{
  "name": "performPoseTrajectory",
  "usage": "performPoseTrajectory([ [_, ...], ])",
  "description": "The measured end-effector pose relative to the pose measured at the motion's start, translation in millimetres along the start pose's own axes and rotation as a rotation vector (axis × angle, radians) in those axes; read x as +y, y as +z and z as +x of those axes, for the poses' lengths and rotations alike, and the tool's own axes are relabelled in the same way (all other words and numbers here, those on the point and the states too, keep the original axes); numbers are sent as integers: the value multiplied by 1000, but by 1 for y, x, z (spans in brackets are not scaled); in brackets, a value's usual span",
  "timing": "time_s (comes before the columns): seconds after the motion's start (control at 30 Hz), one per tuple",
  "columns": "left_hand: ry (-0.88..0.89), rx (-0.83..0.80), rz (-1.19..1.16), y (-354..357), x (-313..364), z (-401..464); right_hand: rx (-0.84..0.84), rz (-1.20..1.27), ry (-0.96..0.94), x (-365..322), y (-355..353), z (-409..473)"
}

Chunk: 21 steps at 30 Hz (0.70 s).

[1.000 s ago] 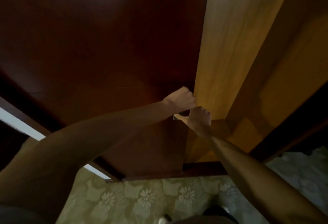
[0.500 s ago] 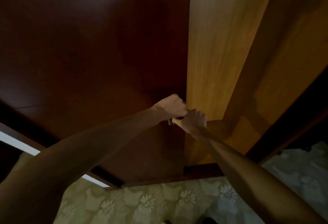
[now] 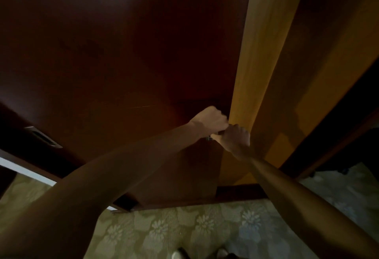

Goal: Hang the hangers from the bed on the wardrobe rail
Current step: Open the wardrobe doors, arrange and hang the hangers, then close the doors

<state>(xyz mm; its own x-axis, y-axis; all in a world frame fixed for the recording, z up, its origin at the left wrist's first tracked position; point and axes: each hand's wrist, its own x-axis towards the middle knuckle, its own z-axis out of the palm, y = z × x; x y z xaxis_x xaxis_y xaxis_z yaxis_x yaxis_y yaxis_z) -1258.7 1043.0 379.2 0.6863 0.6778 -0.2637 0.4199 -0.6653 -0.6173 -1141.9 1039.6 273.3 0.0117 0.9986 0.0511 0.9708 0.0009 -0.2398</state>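
Both arms reached forward and met at the seam between two wardrobe doors. The left hand [image 3: 211,120] was clenched into a fist, knuckles toward the dark door [image 3: 123,53], its fingers curled out of sight on the far side. The right hand [image 3: 235,138] was likewise clenched, thumb side pressed against the underside of the left fist, so that the two hands touched. A small metallic piece [image 3: 209,138], probably a door handle, showed just below the left fist and beside the right thumb. Whether the fingers of either hand gripped that piece or the door edge could not be told, since the fists hid the contact.

Directly beyond the right knuckles rose the lighter door [image 3: 264,53], a yellow-brown panel running up and away from the fingers. To the left of the left fist the dark door filled most of the view. A recessed metal pull [image 3: 43,137] sat well to the left of both hands, on a dark panel.

Below the wrists, nearer the person, lay a floral carpet [image 3: 184,228]. Two shoe tips [image 3: 178,254] showed at the bottom edge, well under the forearms.

No hanger, bed or wardrobe rail showed anywhere in the view, so their positions could not be told.
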Motion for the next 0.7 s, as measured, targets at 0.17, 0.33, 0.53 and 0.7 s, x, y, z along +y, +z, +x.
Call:
performPoseTrajectory([
  [0.17,-54,69,-56,-23,12,13,-21,-3,49,21,-13,-2],
  [0.33,-120,225,-137,-10,13,9,12,61,5,38,-22,-9],
  [0.53,-359,372,-453,63,-15,-83,-29,108,-83,-1,-12,-37],
  [0.7,-638,240,-539,143,-41,-206,-156,134,-242,-115,13,-57],
])
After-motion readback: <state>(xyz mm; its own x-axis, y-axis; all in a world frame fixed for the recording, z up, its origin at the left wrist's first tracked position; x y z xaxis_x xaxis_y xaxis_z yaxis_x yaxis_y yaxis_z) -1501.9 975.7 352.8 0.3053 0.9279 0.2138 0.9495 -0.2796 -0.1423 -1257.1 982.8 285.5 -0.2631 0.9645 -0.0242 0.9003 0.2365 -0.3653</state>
